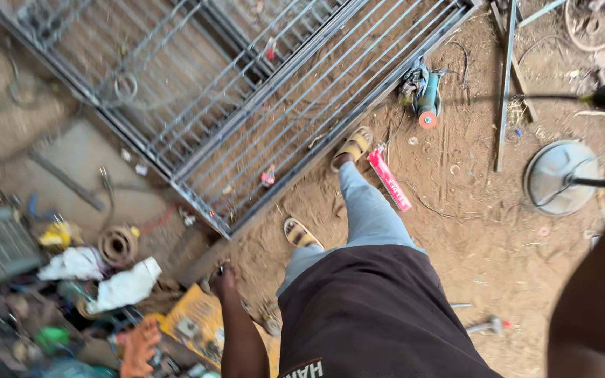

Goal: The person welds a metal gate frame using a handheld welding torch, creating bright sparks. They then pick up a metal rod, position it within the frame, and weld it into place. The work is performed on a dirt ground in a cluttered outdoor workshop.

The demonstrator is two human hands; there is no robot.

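As I am leaning forward, my left hand [224, 281] is hanging low in front of my left hip, with the knuckles turned away from me. I cannot tell whether the fingers are curled around something small or just loosely bent, because they are pointing down and out of sight. My right arm [596, 301] is rising along the right edge as a dark blur, and its hand is lying outside the picture, so I am saying nothing of its grip.

The left hand is hovering just above the upper edge of a yellow box [189, 320] that is lying flat on the ground, close but, as far as I can see, not touching it. Just beyond the hand, slightly further away from me, the near corner of a grey metal gate [316, 150] is resting on the sand. Its long side is running from that corner away and to my right, and its thin bars are lying parallel to that side. The left hand is clearly the nearer one to that corner; the right arm is standing well apart from it.

My sandals [301, 234] are stepping beside the gate's long edge. Further right a red flat packet [388, 178] is lying on the sand, a grinder [425, 94] is sitting near the gate's far end, and a round metal disc [558, 176] is lying by my right arm. To the left, white rags [126, 285] and a coil of wire [117, 245] are crowding the clutter.
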